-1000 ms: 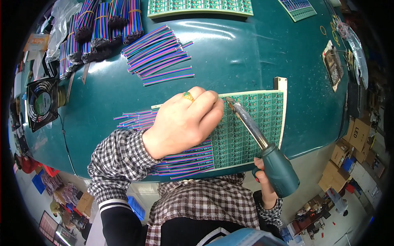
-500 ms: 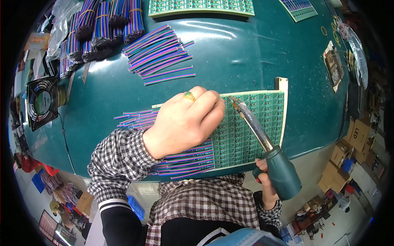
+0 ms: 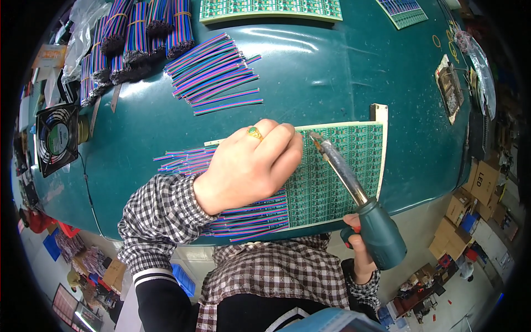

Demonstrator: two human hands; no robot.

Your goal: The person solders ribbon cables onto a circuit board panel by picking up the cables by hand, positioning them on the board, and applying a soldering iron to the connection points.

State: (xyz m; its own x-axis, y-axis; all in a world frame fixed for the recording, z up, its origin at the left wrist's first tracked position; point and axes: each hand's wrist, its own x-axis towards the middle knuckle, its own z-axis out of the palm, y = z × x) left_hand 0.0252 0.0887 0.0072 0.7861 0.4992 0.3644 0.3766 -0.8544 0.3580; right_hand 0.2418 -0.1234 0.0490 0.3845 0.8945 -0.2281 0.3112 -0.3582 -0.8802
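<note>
My right hand (image 3: pixel 360 252) is wrapped round the handle of a dark green soldering gun (image 3: pixel 381 235). The gun's tip reaches the upper edge of a green circuit board panel (image 3: pixel 337 177), just right of my left fingers. My left hand (image 3: pixel 249 160), with a gold ring, lies over the panel's left part with its fingers curled together; what they pinch is hidden beneath them. Short multicoloured ribbon wires (image 3: pixel 249 216) run in a row along the panel's left side, partly under my left hand and sleeve.
Loose ribbon wires (image 3: pixel 213 72) lie beyond my left hand, with tied wire bundles (image 3: pixel 135 33) at the far left. A small black fan (image 3: pixel 57 138) stands left. Further off are stacked circuit panels (image 3: pixel 271 12), another wired panel (image 3: pixel 402 12) and a stained metal tray (image 3: pixel 449 88).
My left hand has tilted very slightly at the knuckles. The soldering gun and the panel stay almost where they were.
</note>
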